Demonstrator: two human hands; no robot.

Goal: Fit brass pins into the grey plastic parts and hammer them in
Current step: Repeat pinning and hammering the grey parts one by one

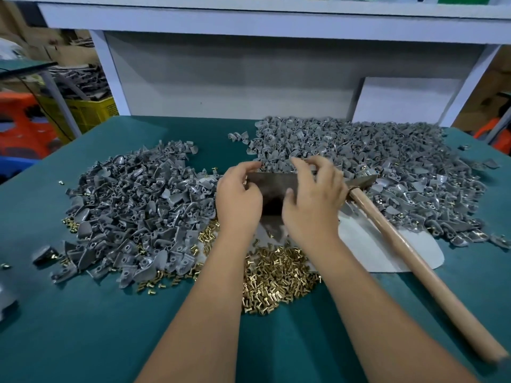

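Reaching over the dark metal block (pixel 272 190), both hands meet at the grey parts (pixel 359 150) heap's near edge; left hand (pixel 237 200) & right hand (pixel 312 200) curled, grip unclear. Prob. the fetching step; next needs a pin from the brass pins (pixel 276 280), then the hammer (pixel 409 241) lying at right. Green table (pixel 83 327), white shelf (pixel 249 20) behind.

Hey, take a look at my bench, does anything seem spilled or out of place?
A few strays: single brass pins and a grey part lie on the green table apart from their piles. The hammer lies flat, handle end near the table's edge.
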